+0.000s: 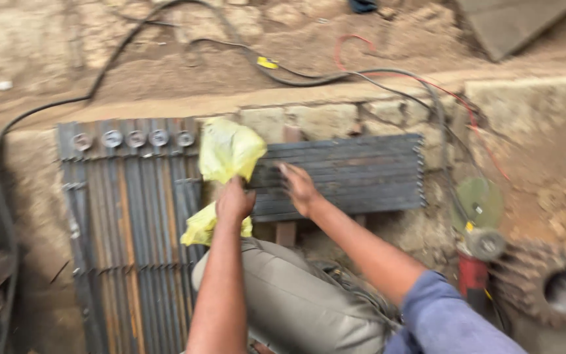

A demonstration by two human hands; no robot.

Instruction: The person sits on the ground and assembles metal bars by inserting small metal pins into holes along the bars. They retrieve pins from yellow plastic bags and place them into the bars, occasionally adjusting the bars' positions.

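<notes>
My left hand (234, 200) is closed around a crumpled yellow plastic bag (229, 151), which bulges above the fist and hangs below it. It is held over the gap between two stacks of metal. My right hand (299, 188) reaches out from a blue sleeve, fingers spread, and rests flat on the left end of a horizontal bundle of dark flat steel bars (355, 174). A second, longer bundle of rusty bars (126, 229) lies to the left, running away from me. My knee in grey trousers (296, 305) is below both hands. The picture is motion-blurred.
Several round metal discs (135, 138) sit at the far end of the left bundle. An angle grinder (483, 244) with a greenish disc lies right of the bars, beside a toothed gear wheel (548, 285). Black cables (67, 103) and a red wire (466, 105) cross the dirt ground and stone ledge.
</notes>
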